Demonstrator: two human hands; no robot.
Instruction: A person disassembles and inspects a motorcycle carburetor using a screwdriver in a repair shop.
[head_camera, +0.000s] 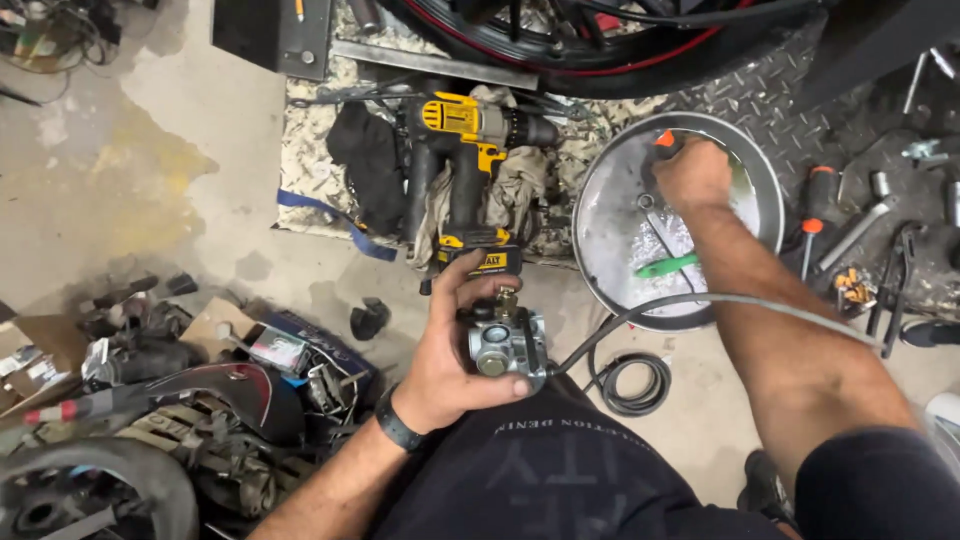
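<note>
On my feed I see 2 bare forearms. The left hand wears 1 dark band at the wrist. The right hand wears nothing, and its arm emerges from a short dark sleeve. A black shirt with faint pale lettering covers the torso.

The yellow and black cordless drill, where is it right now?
In the head view, the yellow and black cordless drill lies on rags at upper centre, just above the left hand and left of the round metal pan.
</note>
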